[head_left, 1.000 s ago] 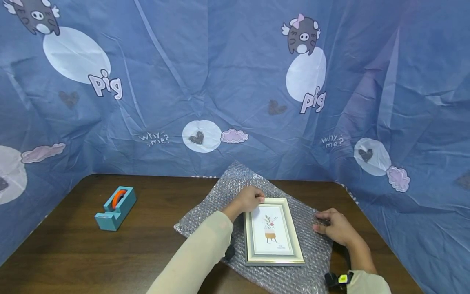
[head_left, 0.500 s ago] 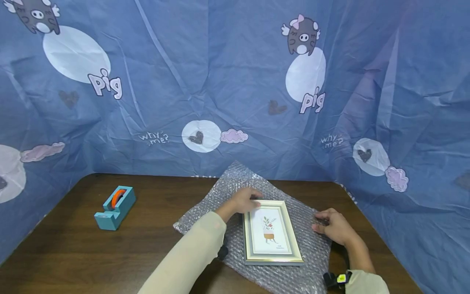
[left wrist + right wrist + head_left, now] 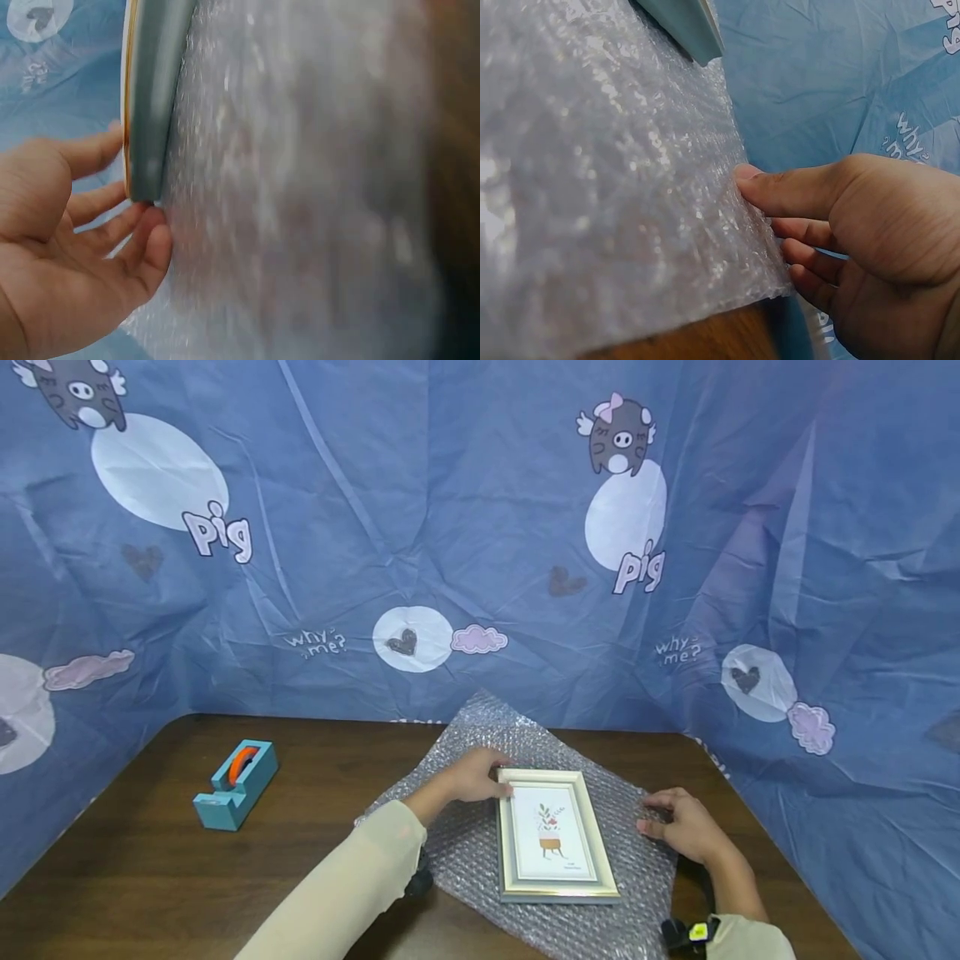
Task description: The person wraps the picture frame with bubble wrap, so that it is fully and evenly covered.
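In the head view a picture frame [image 3: 603, 860], pale gold with a potted-flower print, lies face up on a sheet of bubble wrap [image 3: 480, 860]. My left hand [image 3: 472, 775] holds the frame's far left corner, thumb on the face. The left wrist view has the thumb at the front edge of the frame [image 3: 154, 112] and the other fingers bent round its end. At the wrap's right edge, my right hand [image 3: 690, 827] pinches the bubble wrap [image 3: 660, 187], thumb on top in the right wrist view; its other fingertips lie along the edge, partly hidden.
A teal tape dispenser [image 3: 236, 785] with an orange core stands at the left of the dark wooden table [image 3: 135, 868]. Behind and beside the table hangs a blue cloth [image 3: 337, 568] with pig prints. The wrap reaches the table's back edge.
My left hand has slid left along the frame's far edge to its left corner. The frame has turned or shifted very slightly. My right hand stays at the wrap's edge.
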{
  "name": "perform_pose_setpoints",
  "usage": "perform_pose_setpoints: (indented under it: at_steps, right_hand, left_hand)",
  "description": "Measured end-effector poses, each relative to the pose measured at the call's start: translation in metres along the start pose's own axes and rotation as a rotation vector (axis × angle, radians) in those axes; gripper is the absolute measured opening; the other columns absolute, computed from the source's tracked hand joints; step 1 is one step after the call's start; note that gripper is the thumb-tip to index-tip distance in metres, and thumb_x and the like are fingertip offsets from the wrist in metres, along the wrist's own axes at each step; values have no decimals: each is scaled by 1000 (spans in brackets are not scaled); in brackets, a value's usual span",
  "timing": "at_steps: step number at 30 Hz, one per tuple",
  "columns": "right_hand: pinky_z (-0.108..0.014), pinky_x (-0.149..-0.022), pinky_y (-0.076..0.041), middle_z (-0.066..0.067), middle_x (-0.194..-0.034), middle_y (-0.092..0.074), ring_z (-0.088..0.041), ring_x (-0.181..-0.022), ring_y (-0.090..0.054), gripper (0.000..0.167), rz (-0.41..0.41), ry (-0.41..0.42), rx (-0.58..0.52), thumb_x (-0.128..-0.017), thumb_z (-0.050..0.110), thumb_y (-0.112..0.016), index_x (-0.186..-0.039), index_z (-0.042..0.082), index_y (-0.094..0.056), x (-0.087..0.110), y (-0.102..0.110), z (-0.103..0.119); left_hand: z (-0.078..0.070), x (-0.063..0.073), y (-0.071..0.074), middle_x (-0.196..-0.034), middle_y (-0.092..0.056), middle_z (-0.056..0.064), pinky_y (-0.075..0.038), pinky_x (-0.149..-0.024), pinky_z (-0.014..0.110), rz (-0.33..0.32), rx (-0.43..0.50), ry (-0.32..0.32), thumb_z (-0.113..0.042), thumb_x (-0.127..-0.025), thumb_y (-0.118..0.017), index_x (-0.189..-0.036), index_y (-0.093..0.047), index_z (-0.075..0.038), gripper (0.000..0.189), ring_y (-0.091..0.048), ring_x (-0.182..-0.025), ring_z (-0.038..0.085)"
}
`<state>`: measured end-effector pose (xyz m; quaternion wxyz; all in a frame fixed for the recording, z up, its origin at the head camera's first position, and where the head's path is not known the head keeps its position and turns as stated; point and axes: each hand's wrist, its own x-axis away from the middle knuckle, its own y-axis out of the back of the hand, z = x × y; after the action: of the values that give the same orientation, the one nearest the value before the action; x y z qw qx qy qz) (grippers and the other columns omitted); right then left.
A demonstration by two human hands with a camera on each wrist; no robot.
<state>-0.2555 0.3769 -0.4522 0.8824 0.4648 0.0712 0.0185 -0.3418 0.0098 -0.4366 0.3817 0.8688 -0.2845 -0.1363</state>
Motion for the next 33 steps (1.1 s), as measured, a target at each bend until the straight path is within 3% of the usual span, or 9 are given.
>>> perform_pose_setpoints:
  at_steps: [5,8,13,18,22,26,33]
  right_hand:
    - [-65,-99,-34,-30,-129,-56,-52,-120,-44,49,3,-13,13,-86,23,-83,-122,-7,-69,2,2,-2]
    - [-63,-95,-29,-31,-133,-57,-54,-123,-43,49,3,-6,42,-86,28,-83,-121,-3,-70,2,3,-3]
    - [-63,-94,-29,-34,-134,-58,-53,-123,-52,64,21,-14,63,-87,34,-82,-131,-7,-60,1,8,-3]
    - [-69,-100,-34,-38,-133,-52,-54,-123,-46,77,-9,-118,25,-88,33,-81,-139,-13,-48,0,13,1]
    - [-55,-88,-46,-28,-114,-55,-41,-106,-50,60,-52,-190,-41,-89,29,-81,-126,-12,-55,0,16,1]
    - [-37,-71,-45,-13,-93,-53,-26,-87,-52,40,-59,-232,-130,-90,22,-79,-107,-7,-57,0,18,2]
    - [-36,-74,-49,-16,-96,-66,-25,-89,-61,32,-30,-230,-175,-92,9,-74,-112,-11,-58,0,24,4]
  left_hand:
    - [3,13,6,-149,-52,19,-46,-107,50,101,40,5,-32,-84,-87,-152,-44,1,86,-55,-131,38]
    - [6,19,7,-156,-43,18,-45,-109,49,137,41,20,-36,-80,-89,-156,-37,-2,98,-51,-135,39]
    - [6,24,6,-158,-41,18,-45,-109,48,122,39,20,-36,-79,-90,-157,-36,-2,100,-51,-135,39]
    - [6,25,5,-157,-43,16,-45,-109,47,107,23,28,-38,-79,-89,-157,-38,-5,100,-52,-135,37]
    - [6,24,4,-156,-45,15,-45,-109,47,99,15,35,-40,-78,-89,-157,-39,-7,99,-53,-134,36]
    - [7,24,4,-155,-46,16,-45,-109,48,91,20,35,-39,-78,-90,-156,-41,-7,98,-53,-133,36]
    - [5,26,4,-156,-44,16,-44,-109,49,87,25,53,-38,-78,-90,-156,-41,-8,97,-53,-134,37]
